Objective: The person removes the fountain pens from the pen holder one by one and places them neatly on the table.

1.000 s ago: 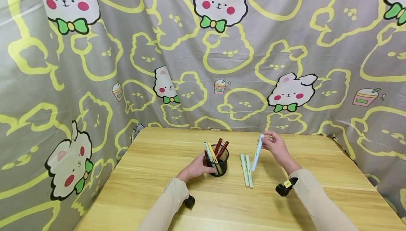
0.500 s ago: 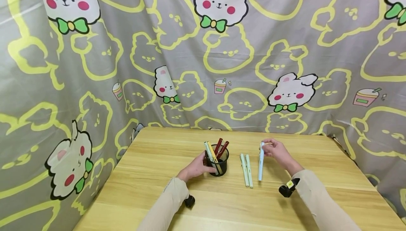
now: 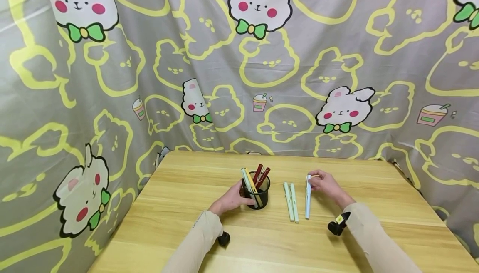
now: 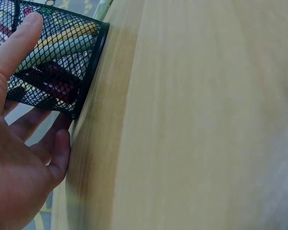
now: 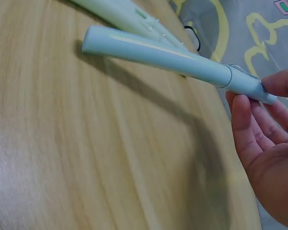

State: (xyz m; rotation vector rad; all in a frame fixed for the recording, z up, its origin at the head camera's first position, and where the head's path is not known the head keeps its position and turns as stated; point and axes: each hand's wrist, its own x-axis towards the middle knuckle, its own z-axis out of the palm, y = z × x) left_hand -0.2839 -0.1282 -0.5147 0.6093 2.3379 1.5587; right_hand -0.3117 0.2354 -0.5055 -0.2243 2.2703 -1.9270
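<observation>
A black mesh pen cup (image 3: 256,194) (image 4: 48,62) stands mid-table with several pens (image 3: 255,176) inside. My left hand (image 3: 231,200) (image 4: 19,143) holds the cup from its left side, thumb and fingers round the mesh. My right hand (image 3: 324,184) (image 5: 264,143) pinches the far end of a light blue pen (image 3: 307,196) (image 5: 177,60), which lies low over or on the table, parallel to two pale green pens (image 3: 291,201) (image 5: 120,12) lying side by side just to its left.
The wooden table (image 3: 262,239) is walled by a grey cartoon-rabbit cloth (image 3: 239,65) at the back and both sides. Small black wrist cameras (image 3: 337,225) sit under each sleeve.
My right hand has lowered the blue pen from a raised tilt down to the table beside the green pens. The left hand and cup stay still.
</observation>
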